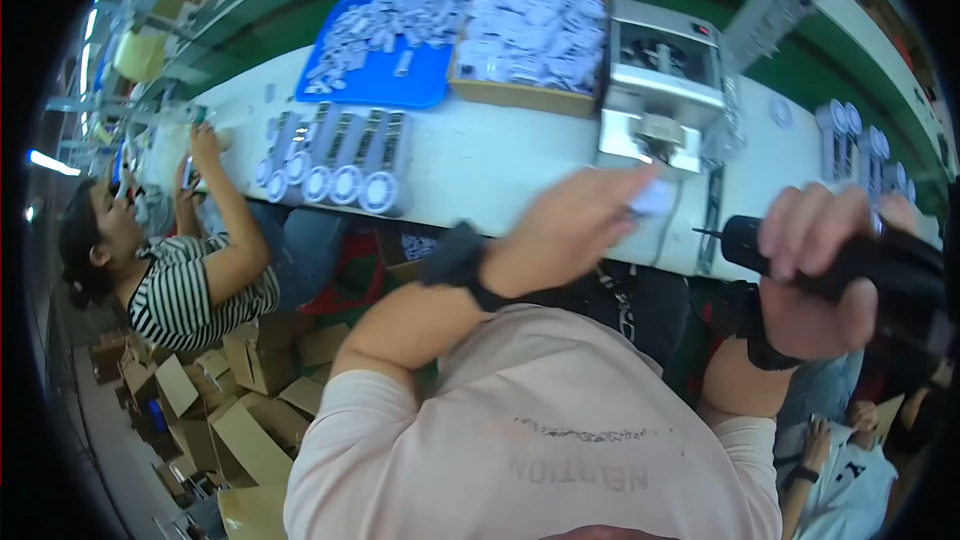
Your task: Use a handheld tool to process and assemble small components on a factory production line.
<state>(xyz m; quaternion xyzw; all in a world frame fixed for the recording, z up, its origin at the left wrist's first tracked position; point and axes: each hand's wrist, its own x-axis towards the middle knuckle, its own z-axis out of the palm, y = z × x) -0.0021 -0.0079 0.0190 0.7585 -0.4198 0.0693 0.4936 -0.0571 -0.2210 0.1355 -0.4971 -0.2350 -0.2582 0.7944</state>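
Observation:
In my right hand (815, 265) is a black electric screwdriver (742, 246), my fingers wrapped round its body. Its thin bit points left over the table's front edge. My left hand (565, 230) reaches to the front of a silver screw feeder (665, 75), smeared a little by motion. A small whitish plastic part (653, 199) shows at its fingertips; its exact kind is too blurred to tell. A dark strip (711, 215) lies on the tabletop between the feeder and the screwdriver.
The white table (440, 165) holds a blue tray (435, 90) of small white pieces, a cardboard box (520, 93) of white plastic parts, and rows of white housings (385, 190) with round ends, left and right. Co-workers (200, 275) sit nearby. Open cartons (255, 440) crowd the floor at left.

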